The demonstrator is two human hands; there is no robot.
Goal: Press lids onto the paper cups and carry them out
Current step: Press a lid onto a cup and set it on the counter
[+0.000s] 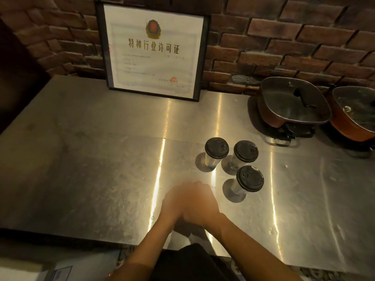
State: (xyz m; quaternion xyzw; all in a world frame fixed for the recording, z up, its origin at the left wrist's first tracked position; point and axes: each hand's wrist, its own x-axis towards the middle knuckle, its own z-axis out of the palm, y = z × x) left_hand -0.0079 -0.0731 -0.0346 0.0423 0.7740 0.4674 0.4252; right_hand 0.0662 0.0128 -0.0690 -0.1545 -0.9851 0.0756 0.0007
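Observation:
Three paper cups stand upright on the steel counter (pixel 101 159), each capped with a black lid. Two are side by side further back, the left cup (pixel 216 148) and the right cup (pixel 246 151). The third cup (pixel 250 178) stands nearer to me. My left hand (pixel 172 205) and my right hand (pixel 199 201) are pressed together above the counter, just left of the near cup and not touching it. Both are blurred, with fingers closed and nothing visible in them.
A framed certificate (pixel 154 51) leans against the brick wall at the back. Two square brown electric pots with glass lids, one (pixel 292 102) and another (pixel 357 114), sit at the back right. The counter's front edge runs just before my body.

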